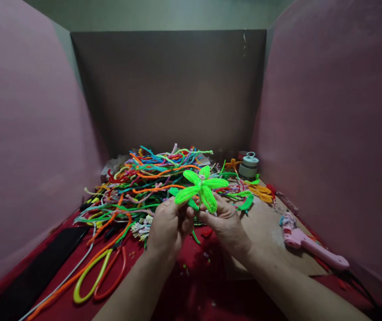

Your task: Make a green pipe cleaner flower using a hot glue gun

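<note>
A neon green pipe-cleaner flower [200, 190] with five looped petals is held up in front of me, over the red table. My left hand [168, 227] is closed on its stem from the left, fingers curled. My right hand [223, 223] pinches the flower's base from the right, just under the lower petals. A darker green stem piece [174, 191] pokes out between the hands. Behind the flower lies a big tangled pile of coloured pipe cleaners [144, 183].
A pink glue gun [306, 243] lies on a brown cardboard mat [264, 223] at the right. Tape rolls [248, 166] stand at the back right. Scissors with yellow and red handles [99, 274] and a black flat object [37, 276] lie at the left. Pink panels wall both sides.
</note>
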Demonstrator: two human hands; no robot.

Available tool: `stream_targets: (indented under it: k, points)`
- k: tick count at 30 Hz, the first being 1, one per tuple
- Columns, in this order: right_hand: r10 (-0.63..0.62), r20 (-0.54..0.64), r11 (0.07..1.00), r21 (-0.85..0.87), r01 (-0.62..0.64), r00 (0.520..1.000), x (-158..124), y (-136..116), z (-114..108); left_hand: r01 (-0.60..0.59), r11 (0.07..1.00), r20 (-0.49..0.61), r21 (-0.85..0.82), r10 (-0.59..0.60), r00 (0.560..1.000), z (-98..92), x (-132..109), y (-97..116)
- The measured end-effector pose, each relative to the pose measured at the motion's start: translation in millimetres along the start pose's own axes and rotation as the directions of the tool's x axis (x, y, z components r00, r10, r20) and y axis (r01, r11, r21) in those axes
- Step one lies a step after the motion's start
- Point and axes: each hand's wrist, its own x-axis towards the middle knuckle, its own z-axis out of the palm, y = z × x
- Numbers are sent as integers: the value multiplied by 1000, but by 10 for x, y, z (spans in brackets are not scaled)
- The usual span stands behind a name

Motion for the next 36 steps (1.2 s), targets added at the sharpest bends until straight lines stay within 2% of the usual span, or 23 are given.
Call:
stream_targets:
  k: [3,5,8,11,14,17,19,24,26,31,36]
  points:
    - [-21,-27,999,-42,20,999,12,-47,-8,108,987,26,-120,-106,994,-18,40,-7]
    - [-25,-35,997,-73,22,999,21,-71,-13,128,980,18,-149,-127,992,-29,51,-7]
    - [-27,-36,994,-110,23,999,34,-92,-14,94,984,-1,-154,-96,995,-39,45,-7]
    - [-22,-32,992,-121,18,999,39,-88,-13,8,993,-18,-120,-10,1000,-44,39,-8]
    - [-6,-31,998,-62,4,1000,34,-51,-14,-45,995,-32,-92,42,999,-55,53,-2]
    - [23,-6,1000,16,-23,1000,27,-12,-15,-42,995,-54,-90,37,998,-74,75,6]
    - [25,-15,1000,1,-25,1000,28,-7,-13,-57,997,-65,-47,54,996,-86,78,5]
    - [-24,-49,990,-138,17,999,41,-57,-7,-126,970,-32,209,136,990,-61,18,-8]
    - [-43,-36,985,-170,37,998,43,-73,-6,-135,961,-20,243,144,989,-39,-8,-8]
    - [-49,-31,986,-161,43,998,38,-78,-3,-77,993,-81,91,84,993,-43,19,-9]
    - [-27,-34,993,-120,22,999,34,-81,-6,-78,997,-39,-17,78,996,-68,60,-38]
